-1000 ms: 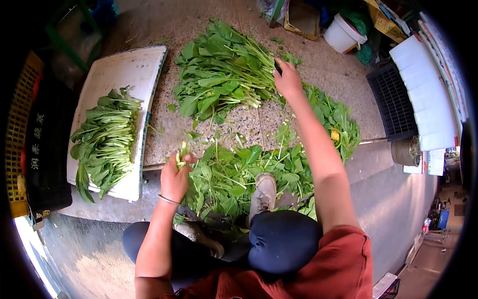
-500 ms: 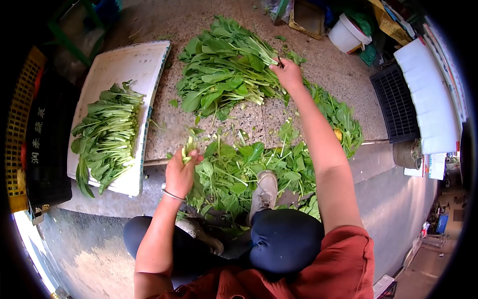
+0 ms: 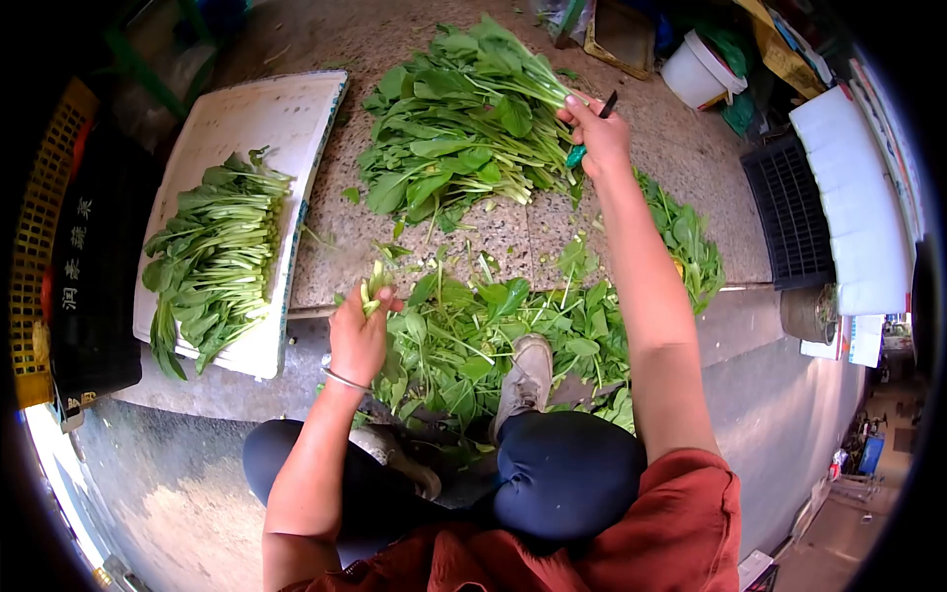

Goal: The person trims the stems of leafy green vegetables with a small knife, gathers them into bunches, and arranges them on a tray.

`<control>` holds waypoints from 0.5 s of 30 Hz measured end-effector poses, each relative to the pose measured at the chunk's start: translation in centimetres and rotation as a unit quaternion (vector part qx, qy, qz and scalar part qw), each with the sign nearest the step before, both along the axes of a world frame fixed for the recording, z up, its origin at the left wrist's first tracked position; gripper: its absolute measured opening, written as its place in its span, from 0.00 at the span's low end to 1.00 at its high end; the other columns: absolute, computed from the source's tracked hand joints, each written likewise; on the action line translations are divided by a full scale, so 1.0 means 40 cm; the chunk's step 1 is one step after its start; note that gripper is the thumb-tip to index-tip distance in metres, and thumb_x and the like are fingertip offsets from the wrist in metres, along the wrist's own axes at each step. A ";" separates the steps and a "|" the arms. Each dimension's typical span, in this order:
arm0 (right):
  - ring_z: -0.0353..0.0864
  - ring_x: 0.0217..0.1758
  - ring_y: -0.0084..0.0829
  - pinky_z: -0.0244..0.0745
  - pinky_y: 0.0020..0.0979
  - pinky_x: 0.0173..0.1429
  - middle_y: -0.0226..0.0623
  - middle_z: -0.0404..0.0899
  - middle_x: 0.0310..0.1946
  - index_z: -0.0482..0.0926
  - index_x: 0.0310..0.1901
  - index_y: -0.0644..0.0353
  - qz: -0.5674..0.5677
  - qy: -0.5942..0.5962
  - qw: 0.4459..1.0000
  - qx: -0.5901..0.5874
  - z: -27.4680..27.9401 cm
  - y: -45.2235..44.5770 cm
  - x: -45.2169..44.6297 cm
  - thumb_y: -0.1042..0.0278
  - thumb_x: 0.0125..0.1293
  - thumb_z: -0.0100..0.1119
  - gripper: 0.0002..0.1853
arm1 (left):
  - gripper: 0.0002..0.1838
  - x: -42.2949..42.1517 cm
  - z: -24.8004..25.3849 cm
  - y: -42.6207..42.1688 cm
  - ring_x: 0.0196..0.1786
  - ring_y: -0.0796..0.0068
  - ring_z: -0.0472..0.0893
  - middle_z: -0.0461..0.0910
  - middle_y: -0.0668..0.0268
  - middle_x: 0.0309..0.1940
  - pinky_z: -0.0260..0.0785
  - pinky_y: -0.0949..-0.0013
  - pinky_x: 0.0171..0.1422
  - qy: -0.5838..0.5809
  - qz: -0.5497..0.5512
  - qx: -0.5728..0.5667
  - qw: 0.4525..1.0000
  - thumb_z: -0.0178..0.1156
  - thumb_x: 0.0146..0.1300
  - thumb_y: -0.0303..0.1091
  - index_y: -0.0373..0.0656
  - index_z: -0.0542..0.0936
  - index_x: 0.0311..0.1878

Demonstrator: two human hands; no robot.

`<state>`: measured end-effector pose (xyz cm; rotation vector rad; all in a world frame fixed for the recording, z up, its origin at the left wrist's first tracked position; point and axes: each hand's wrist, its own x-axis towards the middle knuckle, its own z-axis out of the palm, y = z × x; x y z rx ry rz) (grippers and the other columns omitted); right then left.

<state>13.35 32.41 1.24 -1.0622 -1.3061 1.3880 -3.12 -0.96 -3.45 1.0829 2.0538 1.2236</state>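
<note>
My left hand point(image 3: 359, 335) is closed round a few pale green stems point(image 3: 373, 288), above the near edge of the stone slab. My right hand point(image 3: 602, 136) pinches the stem ends of greens at the right side of a big leafy pile point(image 3: 454, 128); it also holds a small knife point(image 3: 609, 105) with a dark blade and a green handle. On a white foam lid point(image 3: 242, 111) to the left lies a row of greens point(image 3: 222, 252), stems facing right. Loose leaves and stems point(image 3: 493, 340) cover the ground around my shoe.
Black and yellow crates point(image 3: 99, 286) stand at the far left. At the right are a white bucket point(image 3: 695, 74), a black crate point(image 3: 786, 212) and white foam boxes point(image 3: 850, 197). My shoe point(image 3: 526, 375) rests among the leaves. More leaves point(image 3: 683, 237) lie beyond my right forearm.
My right hand has taken hold of stems at the pile and lifted them up and to the right. The knife has turned to point up. My left hand has hardly moved.
</note>
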 end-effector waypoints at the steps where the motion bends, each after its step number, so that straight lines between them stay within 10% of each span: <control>1: 0.79 0.32 0.21 0.64 0.18 0.25 0.36 0.80 0.32 0.75 0.49 0.69 0.031 0.080 0.996 -0.019 0.011 0.002 0.008 0.72 0.57 0.63 0.18 | 0.12 0.000 0.006 0.001 0.30 0.67 0.80 0.81 0.64 0.25 0.69 0.68 0.35 -0.005 0.012 -0.001 1.000 0.51 0.66 0.40 0.41 0.76 0.39; 9: 0.71 0.21 0.17 0.59 0.16 0.20 0.43 0.80 0.31 0.75 0.48 0.69 0.213 -0.003 0.977 -0.029 0.121 -0.234 -0.010 0.71 0.56 0.63 0.19 | 0.06 0.032 0.068 0.008 0.25 0.73 0.75 0.77 0.65 0.22 0.66 0.72 0.31 0.012 0.069 0.055 0.996 0.59 0.59 0.31 0.40 0.76 0.37; 11: 0.70 0.20 0.15 0.59 0.17 0.19 0.40 0.81 0.30 0.77 0.46 0.67 0.262 -0.125 0.956 -0.036 0.114 -0.328 -0.033 0.72 0.56 0.62 0.15 | 0.08 0.033 0.097 0.003 0.22 0.66 0.72 0.74 0.65 0.20 0.66 0.69 0.31 0.244 -0.015 0.188 0.951 0.63 0.50 0.24 0.43 0.78 0.35; 15: 0.78 0.31 0.20 0.74 0.23 0.40 0.35 0.81 0.30 0.78 0.42 0.69 0.380 -0.141 0.912 -0.070 0.046 -0.464 -0.072 0.75 0.57 0.60 0.11 | 0.24 0.047 0.148 -0.002 0.48 0.61 0.75 0.76 0.59 0.46 0.72 0.66 0.47 0.407 -0.050 0.134 0.902 0.60 0.41 0.20 0.44 0.78 0.48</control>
